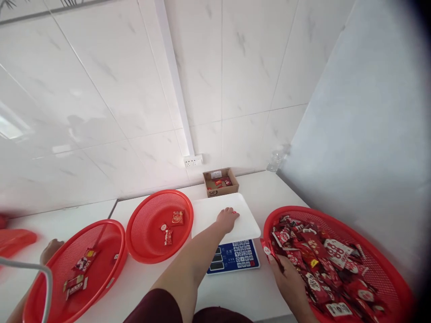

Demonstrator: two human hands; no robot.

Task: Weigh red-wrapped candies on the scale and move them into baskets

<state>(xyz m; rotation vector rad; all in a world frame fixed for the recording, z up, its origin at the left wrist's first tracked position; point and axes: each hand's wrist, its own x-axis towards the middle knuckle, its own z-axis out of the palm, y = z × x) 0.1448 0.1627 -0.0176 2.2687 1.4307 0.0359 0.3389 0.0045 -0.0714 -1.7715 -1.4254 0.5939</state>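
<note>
Where the counter (249, 291) meets you at its near edge, your right hand (290, 281) sits low over the near-left rim of the large red basket (390, 269), palm down and wrist bent inward. Its fingers are closed in a pinch on one red packet (268, 251), held at the edge of the heaped packets (323, 264). In my judgement the grip is chosen to single out one piece.

Just left of that basket stands the scale (234, 256), its blue keypad facing you. Your left arm reaches straight forward past the keypad. Your left hand (228, 219) lies palm down on the white platter (208, 215), fingers loosely spread and touching its surface near the middle. Whether anything lies under the hand cannot be told. The flat pose appears to steady the platter.

At the near-left corner a second red basket (104, 244) holds a few packets, and another person's hand (50, 251) shows behind its far rim. A third red basket (144, 233), tilted toward you beside the platter's left edge, holds three packets.

At the far edge, behind the platter, an open cardboard box (220, 181) holds a few red packets, close behind the scale. A clear bottle (276, 159) stands toward the far-right corner.
</note>
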